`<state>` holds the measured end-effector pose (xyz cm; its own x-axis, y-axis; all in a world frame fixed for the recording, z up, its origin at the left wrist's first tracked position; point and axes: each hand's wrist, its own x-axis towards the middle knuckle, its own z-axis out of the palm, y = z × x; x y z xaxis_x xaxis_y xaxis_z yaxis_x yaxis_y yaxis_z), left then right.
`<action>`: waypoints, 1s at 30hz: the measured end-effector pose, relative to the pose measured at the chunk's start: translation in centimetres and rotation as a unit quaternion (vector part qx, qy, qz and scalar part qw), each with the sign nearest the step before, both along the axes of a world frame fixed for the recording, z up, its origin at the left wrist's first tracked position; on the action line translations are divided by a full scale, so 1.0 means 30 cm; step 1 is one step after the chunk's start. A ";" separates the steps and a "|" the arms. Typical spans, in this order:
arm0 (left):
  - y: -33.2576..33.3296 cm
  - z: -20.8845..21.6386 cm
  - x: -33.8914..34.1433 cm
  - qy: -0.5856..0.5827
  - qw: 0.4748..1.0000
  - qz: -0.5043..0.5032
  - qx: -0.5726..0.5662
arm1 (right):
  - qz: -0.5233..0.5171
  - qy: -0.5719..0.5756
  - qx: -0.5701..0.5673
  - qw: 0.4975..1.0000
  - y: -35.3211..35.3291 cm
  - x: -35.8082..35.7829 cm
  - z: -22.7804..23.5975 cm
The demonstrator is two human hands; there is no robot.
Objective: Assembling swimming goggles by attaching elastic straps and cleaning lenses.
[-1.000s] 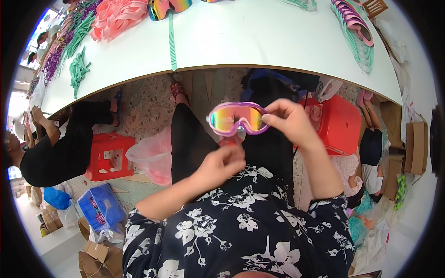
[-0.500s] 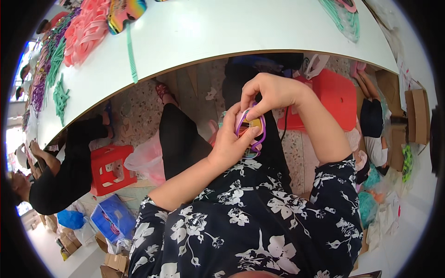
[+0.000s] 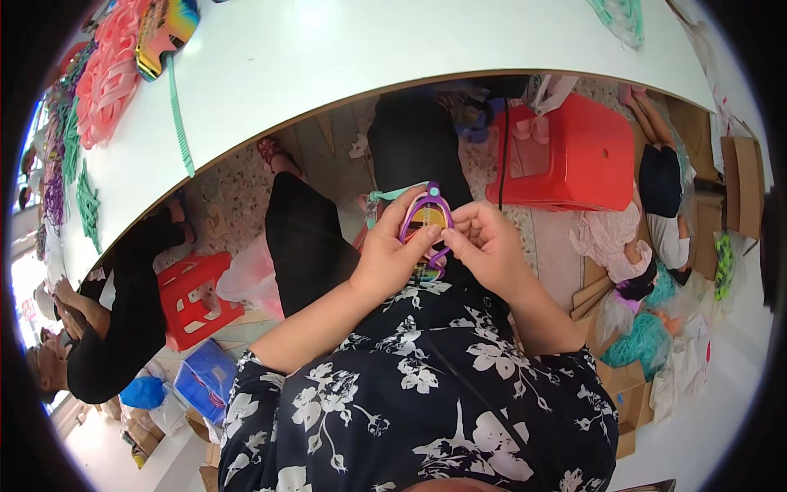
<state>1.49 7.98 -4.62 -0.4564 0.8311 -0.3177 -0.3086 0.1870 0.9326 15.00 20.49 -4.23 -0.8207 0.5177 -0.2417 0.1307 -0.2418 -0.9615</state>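
Over my lap I hold swimming goggles with a purple frame (image 3: 432, 191) and a shiny yellowish lens. My left hand (image 3: 384, 261) wraps around their left side, its thumb lying across the front. The fingers of my right hand (image 3: 490, 246) are closed at the right rim, thumb and forefinger pinching there. A teal strap (image 3: 392, 195) runs out past my left fingers. The lower part of the goggles is partly hidden by my fingers.
Beyond my knees curves a white table (image 3: 352, 49), bearing pink straps (image 3: 111, 78), rainbow-lens goggles (image 3: 164, 37) and a green strap (image 3: 178, 119). Red stools (image 3: 602, 156) stand on both sides. A co-worker (image 3: 115, 328) sits at left. A blue crate (image 3: 205, 373) sits behind.
My right hand has come down from above the goggles to their right rim. The goggles have turned upright, and the teal strap now shows at the left. The whole view has shifted slightly.
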 end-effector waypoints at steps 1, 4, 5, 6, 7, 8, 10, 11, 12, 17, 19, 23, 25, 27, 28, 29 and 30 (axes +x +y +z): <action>-0.003 -0.002 -0.008 -0.013 1.000 -0.011 0.006 | -0.005 0.018 -0.015 1.000 -0.001 0.008 -0.002; -0.021 -0.030 -0.028 -0.072 0.996 -0.044 0.026 | 0.000 0.040 -0.052 0.998 0.016 0.024 -0.012; -0.029 -0.031 -0.026 -0.079 0.995 -0.059 0.031 | 0.012 0.025 -0.058 0.998 0.028 0.037 -0.019; -0.031 -0.028 -0.026 -0.084 0.993 -0.074 0.038 | 0.025 0.011 -0.062 0.998 0.038 0.043 -0.018; -0.036 -0.027 -0.026 -0.101 0.991 -0.084 0.016 | 0.022 0.016 -0.077 0.997 0.035 0.046 -0.024; -0.038 -0.021 -0.021 -0.093 0.992 -0.090 0.011 | 0.019 0.021 -0.092 0.995 0.030 0.049 -0.037; -0.042 -0.002 -0.015 -0.074 0.992 -0.104 0.000 | 0.007 0.032 -0.120 0.992 0.022 0.044 -0.036; -0.043 0.002 -0.011 -0.064 0.993 -0.104 0.005 | -0.002 0.039 -0.134 0.990 0.017 0.036 -0.027; -0.043 0.004 -0.005 -0.054 0.993 -0.103 0.009 | -0.010 0.045 -0.148 0.988 0.013 0.031 -0.020; -0.045 -0.003 -0.005 0.222 0.970 -0.099 0.006 | -0.002 0.025 -0.138 0.990 -0.006 0.034 -0.019; -0.045 0.012 -0.029 0.378 0.922 -0.085 0.004 | -0.010 0.026 -0.139 0.990 -0.009 0.030 -0.026; -0.075 0.096 -0.032 0.403 0.914 0.028 -0.011 | -0.003 0.023 -0.134 0.991 0.001 0.018 -0.030; -0.063 0.104 -0.005 0.427 0.904 0.021 -0.007 | 0.005 0.021 -0.135 0.991 0.006 0.013 -0.034; -0.054 0.104 0.002 0.450 0.892 0.027 -0.010 | 0.009 0.016 -0.136 0.991 0.009 0.008 -0.035; -0.048 0.102 -0.001 0.462 0.887 0.029 -0.009 | 0.008 0.017 -0.133 0.991 0.010 0.007 -0.034; -0.045 0.101 -0.002 0.473 0.881 0.030 -0.008 | 0.008 0.018 -0.131 0.991 0.010 0.005 -0.033; -0.043 0.096 0.000 0.476 0.879 0.033 -0.008 | 0.007 0.018 -0.128 0.992 0.011 0.005 -0.032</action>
<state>1.48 6.71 -1.74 -0.5692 0.7914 0.2228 0.5994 0.2140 0.7713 15.16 20.82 -5.20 -0.8374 0.4321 -0.3349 0.1026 -0.4775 -0.8726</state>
